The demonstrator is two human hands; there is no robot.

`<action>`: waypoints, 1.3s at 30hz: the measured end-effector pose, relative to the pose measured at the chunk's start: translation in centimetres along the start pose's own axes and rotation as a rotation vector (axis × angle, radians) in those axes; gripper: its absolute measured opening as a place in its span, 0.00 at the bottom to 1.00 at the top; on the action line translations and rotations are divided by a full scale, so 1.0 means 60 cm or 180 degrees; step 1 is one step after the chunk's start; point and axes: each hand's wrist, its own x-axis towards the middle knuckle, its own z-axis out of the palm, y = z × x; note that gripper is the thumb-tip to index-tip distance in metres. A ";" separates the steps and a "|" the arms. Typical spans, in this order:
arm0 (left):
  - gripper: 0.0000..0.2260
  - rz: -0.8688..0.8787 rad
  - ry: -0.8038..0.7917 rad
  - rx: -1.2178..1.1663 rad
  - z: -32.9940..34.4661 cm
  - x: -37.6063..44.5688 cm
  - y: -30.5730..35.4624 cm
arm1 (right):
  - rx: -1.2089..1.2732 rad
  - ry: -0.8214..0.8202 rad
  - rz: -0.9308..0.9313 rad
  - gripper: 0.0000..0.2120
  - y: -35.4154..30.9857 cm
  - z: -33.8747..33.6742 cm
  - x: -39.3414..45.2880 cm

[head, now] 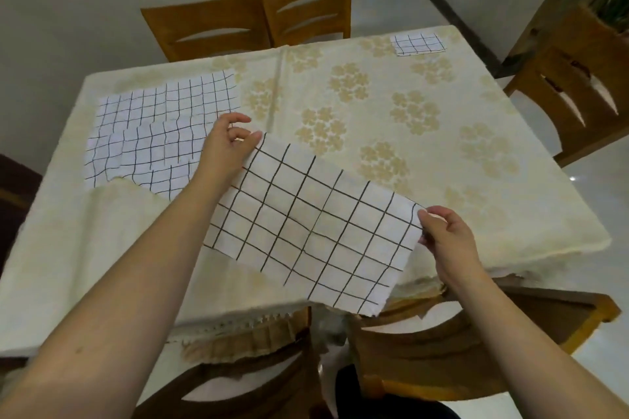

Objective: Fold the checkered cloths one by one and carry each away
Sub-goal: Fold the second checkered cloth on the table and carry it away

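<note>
Hands hold one checkered cloth [311, 224] stretched in the air above the near edge of a table [510, 214] covered in a cream cloth with a pale gold flower print. The left hand [229, 143] pinches the cloth's far left corner between thumb and fingers, with the remaining fingers loosely curled above it. The right hand [444, 238] pinches the cloth's right corner, thumb on top. The cloth is white with thin dark grid lines and hangs as a long band, tilted, its lower edge drooping past the table edge toward a wooden chair [476, 343] below; whether it is already doubled over cannot be told for certain, though its narrow shape suggests a first fold has been made. A pile of unfolded checkered cloths [153, 133] lies flat and overlapping on the left side of the table, just behind the left hand. A small folded checkered cloth [418, 44] rests at the far right corner of the table, well apart from the hands. More wooden chairs [258, 17] stand beyond the far side. By the look of it, the step in hand is folding this one cloth, midway between spreading and finishing. The next move probably calls for bringing the two pinched corners together, matching the edges so the grid lines meet, then flattening the smaller packet before carrying it away, likely toward the folded one.
</note>
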 end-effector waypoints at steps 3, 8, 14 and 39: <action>0.11 -0.0132 -0.0208 0.0539 0.060 0.038 -0.033 | -0.0424 0.0062 0.0142 0.11 0.024 -0.024 0.042; 0.10 -0.0369 -0.0447 0.0944 0.151 0.073 -0.089 | -0.0802 0.0365 0.0533 0.08 0.058 -0.050 0.091; 0.16 -0.0707 -0.0584 0.0896 0.206 0.084 -0.129 | -0.1477 0.0617 0.0486 0.07 0.076 -0.069 0.121; 0.11 -0.2907 0.0176 -0.0150 0.174 -0.303 -0.176 | -0.3951 -0.1183 -0.0214 0.14 0.049 0.156 0.281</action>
